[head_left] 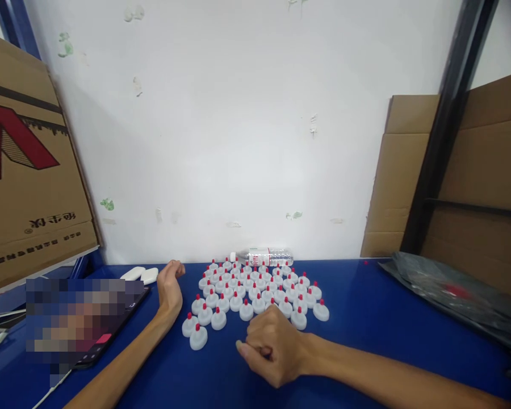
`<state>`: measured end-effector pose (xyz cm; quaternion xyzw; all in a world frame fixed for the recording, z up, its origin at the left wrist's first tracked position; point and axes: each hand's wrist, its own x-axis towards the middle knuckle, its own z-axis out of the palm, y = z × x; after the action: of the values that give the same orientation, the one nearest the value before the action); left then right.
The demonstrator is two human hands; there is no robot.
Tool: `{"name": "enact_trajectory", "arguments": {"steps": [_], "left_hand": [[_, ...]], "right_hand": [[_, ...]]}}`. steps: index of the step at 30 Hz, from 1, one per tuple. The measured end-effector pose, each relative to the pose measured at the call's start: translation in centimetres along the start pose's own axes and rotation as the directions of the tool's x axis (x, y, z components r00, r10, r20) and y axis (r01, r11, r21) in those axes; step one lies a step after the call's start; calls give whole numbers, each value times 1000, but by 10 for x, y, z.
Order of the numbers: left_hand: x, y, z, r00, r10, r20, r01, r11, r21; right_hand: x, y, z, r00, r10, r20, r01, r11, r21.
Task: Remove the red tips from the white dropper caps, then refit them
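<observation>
The right hand (275,346) is curled into a loose fist just in front of the white caps with red tips (258,305), which stand clustered mid-tabletop (357,318). The left hand (170,285), bent at the wrist, is left of them, near two white objects (149,276); whether its fingers are closed I cannot tell. A clear bottle (264,257) lies behind the caps.

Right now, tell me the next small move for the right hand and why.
I'd probably uncurl the right hand: it is bunched into a loose fist at the near side of the white, red-tipped caps, hiding some from view, and open fingers should suit grasping one better. Whether it already holds something, I can't tell.
</observation>
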<state>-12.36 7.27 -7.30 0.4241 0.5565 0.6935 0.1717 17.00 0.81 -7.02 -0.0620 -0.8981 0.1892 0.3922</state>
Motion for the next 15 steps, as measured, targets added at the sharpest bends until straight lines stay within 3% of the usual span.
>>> {"name": "enact_trajectory", "arguments": {"steps": [6, 15], "left_hand": [[-1, -4, -3, 987, -54, -154, 71, 991, 111], [-1, -13, 1, 994, -25, -104, 43, 984, 175]], "right_hand": [[0, 4, 6, 996, -85, -29, 80, 986, -147], [-1, 7, 8, 996, -74, -41, 63, 969, -239]]}}
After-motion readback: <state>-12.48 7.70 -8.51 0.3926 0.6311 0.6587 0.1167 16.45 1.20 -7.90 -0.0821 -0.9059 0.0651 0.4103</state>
